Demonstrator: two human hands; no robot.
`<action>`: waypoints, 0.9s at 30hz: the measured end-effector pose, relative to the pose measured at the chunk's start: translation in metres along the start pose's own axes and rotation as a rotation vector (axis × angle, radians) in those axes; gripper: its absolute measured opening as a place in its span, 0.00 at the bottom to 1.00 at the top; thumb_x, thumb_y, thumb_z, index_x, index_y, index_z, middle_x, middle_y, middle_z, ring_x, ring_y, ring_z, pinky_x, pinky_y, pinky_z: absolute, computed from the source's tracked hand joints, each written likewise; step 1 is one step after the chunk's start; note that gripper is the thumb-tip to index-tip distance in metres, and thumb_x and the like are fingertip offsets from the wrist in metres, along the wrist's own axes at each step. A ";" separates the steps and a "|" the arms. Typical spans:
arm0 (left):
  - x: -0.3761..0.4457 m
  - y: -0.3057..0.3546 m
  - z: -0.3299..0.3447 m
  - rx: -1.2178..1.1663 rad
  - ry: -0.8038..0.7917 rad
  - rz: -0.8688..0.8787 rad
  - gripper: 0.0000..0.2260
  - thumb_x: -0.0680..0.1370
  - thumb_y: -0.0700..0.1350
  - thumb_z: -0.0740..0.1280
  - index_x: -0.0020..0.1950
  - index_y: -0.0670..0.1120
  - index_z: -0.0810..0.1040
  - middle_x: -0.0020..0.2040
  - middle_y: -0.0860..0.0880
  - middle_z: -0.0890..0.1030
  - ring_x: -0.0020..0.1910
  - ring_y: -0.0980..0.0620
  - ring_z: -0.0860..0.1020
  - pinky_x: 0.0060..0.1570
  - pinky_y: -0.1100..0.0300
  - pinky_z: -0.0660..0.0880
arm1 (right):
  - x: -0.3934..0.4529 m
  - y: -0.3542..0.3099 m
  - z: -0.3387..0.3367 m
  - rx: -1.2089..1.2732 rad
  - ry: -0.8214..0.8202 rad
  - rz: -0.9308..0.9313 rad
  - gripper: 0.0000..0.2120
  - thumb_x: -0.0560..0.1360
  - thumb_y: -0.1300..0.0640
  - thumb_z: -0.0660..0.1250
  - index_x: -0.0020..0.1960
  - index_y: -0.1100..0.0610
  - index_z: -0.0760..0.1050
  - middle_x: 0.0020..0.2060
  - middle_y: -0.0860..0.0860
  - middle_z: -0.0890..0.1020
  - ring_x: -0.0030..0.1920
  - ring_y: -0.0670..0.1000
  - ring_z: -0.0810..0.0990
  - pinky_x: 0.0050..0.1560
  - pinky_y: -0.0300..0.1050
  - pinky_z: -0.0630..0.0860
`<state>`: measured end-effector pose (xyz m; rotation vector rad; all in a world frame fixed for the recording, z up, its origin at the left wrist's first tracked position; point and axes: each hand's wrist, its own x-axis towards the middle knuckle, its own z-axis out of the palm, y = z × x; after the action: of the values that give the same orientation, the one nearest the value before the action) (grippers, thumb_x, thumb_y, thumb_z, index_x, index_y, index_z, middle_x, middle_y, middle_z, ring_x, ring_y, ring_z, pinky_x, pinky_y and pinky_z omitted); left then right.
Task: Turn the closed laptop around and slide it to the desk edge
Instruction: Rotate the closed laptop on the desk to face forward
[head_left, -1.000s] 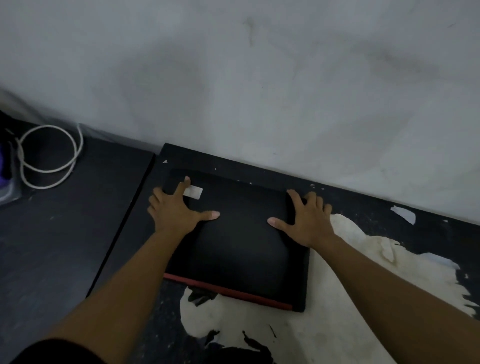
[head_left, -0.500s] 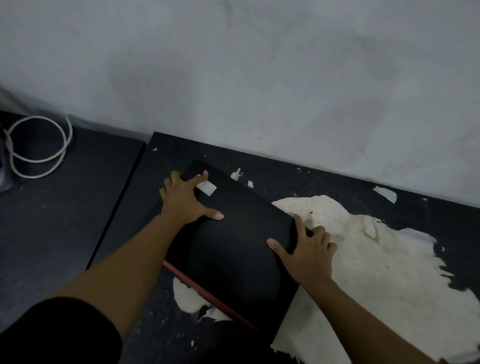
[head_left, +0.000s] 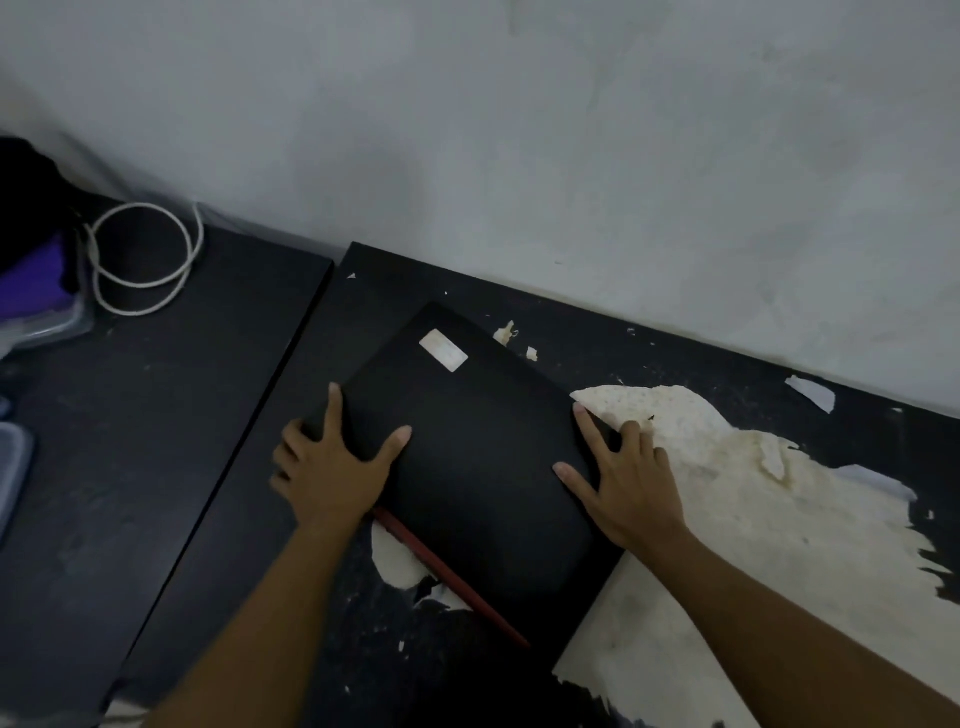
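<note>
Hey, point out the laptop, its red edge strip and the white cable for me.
laptop (head_left: 478, 467), head view, bare middle of the lid.
red edge strip (head_left: 449, 577), head view, midway along the strip.
white cable (head_left: 140, 205), head view, top of the loop.
</note>
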<state>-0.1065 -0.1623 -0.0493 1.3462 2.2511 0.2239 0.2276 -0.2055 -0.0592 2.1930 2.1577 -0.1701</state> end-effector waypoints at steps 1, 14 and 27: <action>0.000 0.002 0.000 -0.011 -0.006 -0.008 0.50 0.63 0.83 0.58 0.80 0.67 0.47 0.76 0.39 0.56 0.73 0.34 0.57 0.70 0.32 0.56 | 0.000 0.000 0.000 0.001 0.003 -0.001 0.37 0.79 0.27 0.44 0.83 0.43 0.47 0.56 0.59 0.70 0.51 0.57 0.70 0.49 0.52 0.73; 0.023 0.022 -0.009 -0.216 -0.037 0.140 0.50 0.61 0.70 0.78 0.79 0.59 0.65 0.69 0.39 0.60 0.67 0.36 0.59 0.68 0.39 0.64 | -0.033 -0.011 0.007 0.014 0.021 0.117 0.36 0.80 0.29 0.45 0.83 0.43 0.47 0.51 0.61 0.70 0.45 0.56 0.68 0.46 0.52 0.72; 0.046 0.110 0.008 -0.066 -0.293 0.445 0.52 0.61 0.66 0.80 0.80 0.61 0.61 0.72 0.39 0.58 0.72 0.36 0.57 0.70 0.37 0.63 | -0.099 -0.014 0.012 0.173 -0.094 0.398 0.40 0.77 0.27 0.44 0.82 0.43 0.34 0.54 0.58 0.71 0.45 0.54 0.69 0.46 0.50 0.73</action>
<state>-0.0340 -0.0687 -0.0294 1.7086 1.6751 0.2316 0.2117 -0.3052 -0.0585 2.5938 1.6724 -0.4403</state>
